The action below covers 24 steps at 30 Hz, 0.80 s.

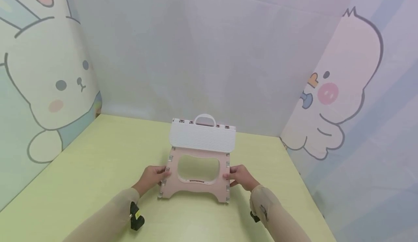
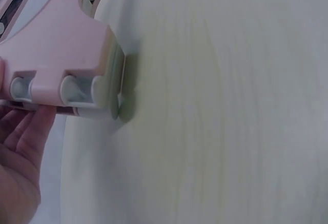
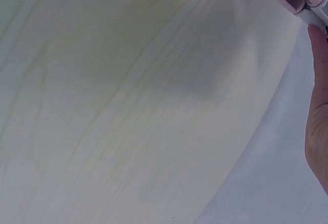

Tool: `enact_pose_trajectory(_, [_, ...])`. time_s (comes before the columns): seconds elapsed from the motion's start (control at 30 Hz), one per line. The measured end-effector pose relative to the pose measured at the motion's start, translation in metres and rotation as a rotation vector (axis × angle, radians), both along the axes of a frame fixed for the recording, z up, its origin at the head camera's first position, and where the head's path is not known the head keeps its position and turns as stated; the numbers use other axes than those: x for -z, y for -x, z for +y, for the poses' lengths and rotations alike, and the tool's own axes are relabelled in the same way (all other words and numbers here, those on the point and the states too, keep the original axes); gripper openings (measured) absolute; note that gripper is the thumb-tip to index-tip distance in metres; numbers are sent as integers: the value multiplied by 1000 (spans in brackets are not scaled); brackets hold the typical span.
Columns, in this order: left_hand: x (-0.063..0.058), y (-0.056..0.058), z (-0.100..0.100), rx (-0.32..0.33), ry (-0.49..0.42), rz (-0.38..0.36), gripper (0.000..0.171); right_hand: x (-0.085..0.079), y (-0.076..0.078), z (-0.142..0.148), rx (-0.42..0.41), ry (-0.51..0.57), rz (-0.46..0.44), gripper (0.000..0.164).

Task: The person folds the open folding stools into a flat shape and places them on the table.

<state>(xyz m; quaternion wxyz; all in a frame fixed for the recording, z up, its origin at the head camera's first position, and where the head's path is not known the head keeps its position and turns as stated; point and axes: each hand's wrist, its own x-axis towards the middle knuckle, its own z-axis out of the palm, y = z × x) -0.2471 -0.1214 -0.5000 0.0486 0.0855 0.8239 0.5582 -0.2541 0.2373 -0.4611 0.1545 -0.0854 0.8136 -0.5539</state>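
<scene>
A folding step stool (image 1: 202, 138), white on top and pink below, stands in the middle of the head view. Its white panel with a loop handle (image 1: 205, 116) is at the upper end, and the pink leg panel (image 1: 197, 186) with a large cutout faces me. My left hand (image 1: 151, 178) grips the leg panel's left edge, thumb in front and fingers behind. On the opposite edge my right hand (image 1: 242, 176) holds it the same way. The left wrist view shows the pink leg's foot (image 2: 114, 75) close over the table, fingers (image 2: 38, 131) under its edge.
The pale yellow table (image 1: 114, 144) reaches back to a plain curtain wall (image 1: 196, 53). Side curtains carry a cartoon rabbit (image 1: 55, 71) on the left and a cartoon chick (image 1: 346, 71) on the right. Black straps with devices (image 1: 136, 216) sit at the wrists.
</scene>
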Motion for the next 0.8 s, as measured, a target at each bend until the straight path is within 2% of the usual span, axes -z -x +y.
enact_pose_trajectory(0.23, [-3,-2,2,-7,11,-21,36,-2,0,0,-21,-17,6,27])
enact_pose_trajectory(0.57, [0,2,0,3,-8,-69,36,-4,10,2,-59,-49,1,28])
enact_pose_trajectory(0.8, [-1,3,-1,-7,24,-54,36,0,14,1,-57,-53,-23,28])
